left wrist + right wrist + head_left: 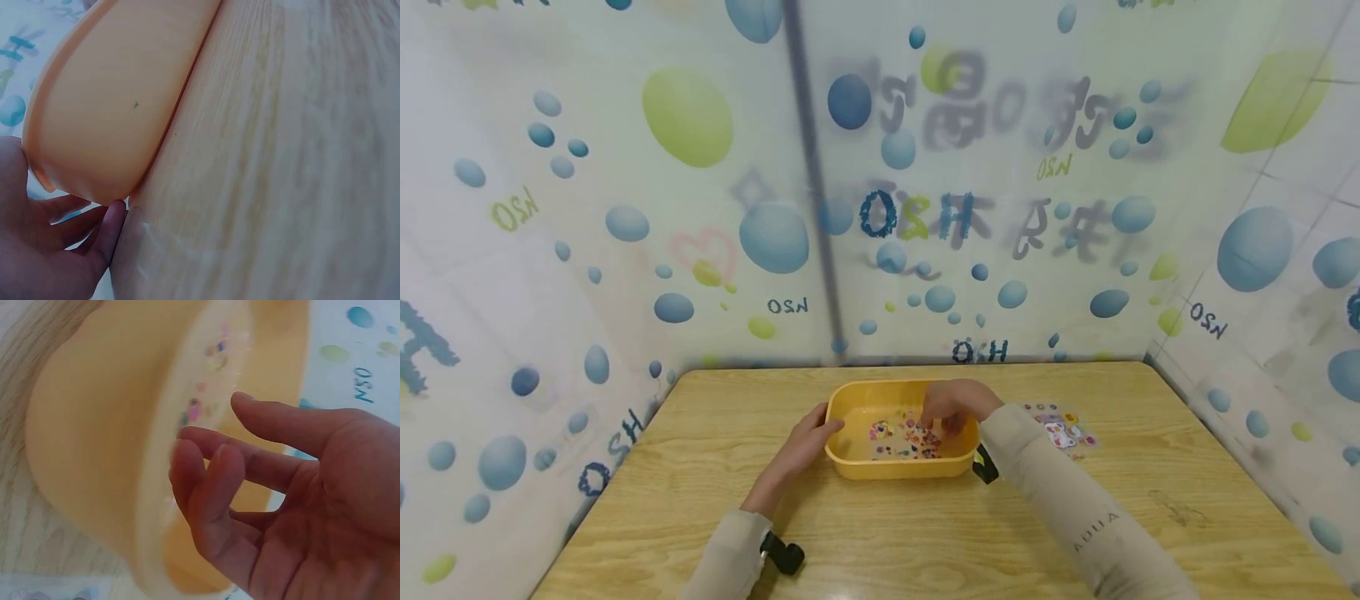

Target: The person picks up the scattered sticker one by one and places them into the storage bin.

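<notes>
A yellow oval basin [901, 471] stands on the wooden table, with small colourful sticker-like pieces [922, 438] scattered over its floor. My left hand [805, 443] grips the basin's left end, thumb over the rim. In the left wrist view the fingers of that hand [59, 250] lie against the basin's outer wall [112, 94]. Over the basin's right part, my right hand [958, 400] reaches inside. The right wrist view shows this hand [275, 487] with bent fingers and the thumb apart, nothing visible between them; small pieces [194, 410] lie beyond the fingertips.
A clear sheet with colourful stickers [1060, 432] lies on the table [700, 483] to the right of the basin, beside my right forearm. Behind the table and at both sides hang pale curtains [865, 292] printed with blue and green dots.
</notes>
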A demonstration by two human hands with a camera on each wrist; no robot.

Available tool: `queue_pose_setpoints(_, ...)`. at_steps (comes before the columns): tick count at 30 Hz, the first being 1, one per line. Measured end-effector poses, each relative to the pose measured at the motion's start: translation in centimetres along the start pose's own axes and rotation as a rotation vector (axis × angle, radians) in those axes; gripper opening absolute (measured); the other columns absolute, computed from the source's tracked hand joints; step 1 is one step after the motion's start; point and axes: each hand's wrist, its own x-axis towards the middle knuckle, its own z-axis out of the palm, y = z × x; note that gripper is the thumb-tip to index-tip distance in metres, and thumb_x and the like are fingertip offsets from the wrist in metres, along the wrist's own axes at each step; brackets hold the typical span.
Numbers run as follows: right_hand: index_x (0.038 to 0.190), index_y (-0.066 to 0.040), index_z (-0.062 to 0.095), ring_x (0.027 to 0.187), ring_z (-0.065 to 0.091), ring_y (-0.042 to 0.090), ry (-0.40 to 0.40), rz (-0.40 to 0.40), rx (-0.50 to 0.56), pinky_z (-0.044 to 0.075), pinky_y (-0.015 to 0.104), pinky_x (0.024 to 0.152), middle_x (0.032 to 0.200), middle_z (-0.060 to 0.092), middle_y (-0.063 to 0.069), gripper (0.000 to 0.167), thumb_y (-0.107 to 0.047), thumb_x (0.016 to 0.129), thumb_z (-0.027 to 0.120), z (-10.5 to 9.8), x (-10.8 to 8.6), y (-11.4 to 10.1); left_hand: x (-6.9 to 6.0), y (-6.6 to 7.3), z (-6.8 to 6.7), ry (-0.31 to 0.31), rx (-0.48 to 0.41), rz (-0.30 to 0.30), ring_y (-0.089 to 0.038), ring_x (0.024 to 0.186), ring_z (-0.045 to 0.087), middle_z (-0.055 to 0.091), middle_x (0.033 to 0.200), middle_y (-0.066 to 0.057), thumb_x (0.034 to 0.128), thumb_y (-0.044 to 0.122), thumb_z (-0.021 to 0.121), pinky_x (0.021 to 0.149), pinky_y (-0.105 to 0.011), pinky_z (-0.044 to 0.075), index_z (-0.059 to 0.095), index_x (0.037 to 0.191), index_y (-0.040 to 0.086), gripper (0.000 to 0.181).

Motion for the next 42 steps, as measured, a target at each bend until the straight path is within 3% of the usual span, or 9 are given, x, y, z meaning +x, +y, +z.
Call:
queue_pose_setpoints(7, 0.107, -0.005, 0.074, 0.068, 0.068, 0.018, 0.086, -0.107, -0.039, 0.063, 0.03, 0.067, 0.088, 0.063, 0.01, 0.024, -0.027, 0.1, 0.067, -0.8, -1.5, 0.5, 0.0, 0.0, 0.0, 0.003, -0.004, 0.01, -0.039, 0.152, 0.037, 0.042, 0.162, -0.023, 0.1054, 0.028, 0.052, 0.125, -0.056, 0.031, 0.037, 0.158, -0.001, 0.062)
queue_pose_setpoints(11, 0.105, -0.008, 0.073, 0.071, 0.069, 0.019, 0.138, -0.141, -0.046, 0.063, 0.03, 0.067, 0.092, 0.068, 0.011, 0.018, -0.024, 0.1, 0.067, -1.2, -2.0, 1.2, 0.0, 0.1, 0.0, 0.001, 0.003, 0.005, -0.04, 0.153, 0.036, 0.04, 0.163, -0.024, 0.1056, 0.028, 0.052, 0.125, -0.057, 0.03, 0.035, 0.158, -0.002, 0.063)
queue_pose_setpoints(15, 0.103, -0.005, 0.075, 0.069, 0.07, 0.017, 0.196, -0.227, -0.041, 0.061, 0.029, 0.063, 0.087, 0.071, 0.01, 0.017, -0.019, 0.1, 0.066, -1.4, -2.5, 2.2, 0.0, 0.0, 0.0, 0.003, 0.005, -0.005, -0.039, 0.153, 0.036, 0.04, 0.163, -0.023, 0.1056, 0.029, 0.052, 0.125, -0.057, 0.03, 0.035, 0.158, -0.002, 0.063)
queue_pose_setpoints(22, 0.084, -0.009, 0.071, 0.066, 0.067, 0.017, 0.294, -0.352, 0.086, 0.058, 0.029, 0.061, 0.086, 0.072, 0.016, 0.022, -0.022, 0.101, 0.065, -1.3, -4.1, 4.8, 0.0, 0.1, 0.1, 0.005, 0.008, 0.004, -0.04, 0.152, 0.037, 0.041, 0.162, -0.025, 0.1053, 0.028, 0.052, 0.125, -0.057, 0.031, 0.037, 0.157, -0.002, 0.062)
queue_pose_setpoints(28, 0.091, -0.003, 0.071, 0.071, 0.068, 0.021, 0.377, -0.421, 0.178, 0.06, 0.03, 0.063, 0.087, 0.07, 0.017, 0.023, -0.022, 0.102, 0.064, -0.9, -5.4, 7.4, 0.0, 0.2, 0.1, 0.002, 0.002, -0.003, -0.04, 0.152, 0.037, 0.041, 0.162, -0.023, 0.1052, 0.029, 0.051, 0.125, -0.057, 0.03, 0.037, 0.158, -0.001, 0.062)
queue_pose_setpoints(32, 0.103, 0.002, 0.072, 0.072, 0.067, 0.02, 0.422, -0.423, 0.214, 0.062, 0.034, 0.065, 0.088, 0.069, 0.013, 0.025, -0.021, 0.103, 0.063, -0.5, -6.1, 9.1, 0.0, 0.2, 0.1, 0.004, 0.001, -0.003, -0.039, 0.151, 0.039, 0.042, 0.161, -0.023, 0.1049, 0.028, 0.05, 0.124, -0.057, 0.032, 0.038, 0.157, -0.001, 0.061)
queue_pose_setpoints(38, 0.104, -0.003, 0.071, 0.079, 0.069, 0.024, 0.511, -0.37, 0.29, 0.062, 0.031, 0.068, 0.094, 0.07, 0.019, 0.019, -0.019, 0.103, 0.062, 0.2, -6.5, 11.5, 0.0, 0.1, 0.1, 0.01, -0.005, -0.003, -0.039, 0.151, 0.039, 0.043, 0.161, -0.023, 0.1052, 0.027, 0.052, 0.125, -0.056, 0.032, 0.038, 0.157, -0.001, 0.061)
queue_pose_setpoints(42, 0.11, 0.001, 0.07, 0.08, 0.067, 0.027, 0.558, -0.337, 0.336, 0.061, 0.034, 0.068, 0.098, 0.07, 0.022, 0.023, -0.019, 0.104, 0.062, 0.6, -6.6, 13.4, -0.1, 0.1, 0.1, 0.008, -0.001, 0.013, -0.039, 0.151, 0.039, 0.043, 0.161, -0.024, 0.1059, 0.026, 0.051, 0.124, -0.056, 0.032, 0.037, 0.157, -0.001, 0.06)
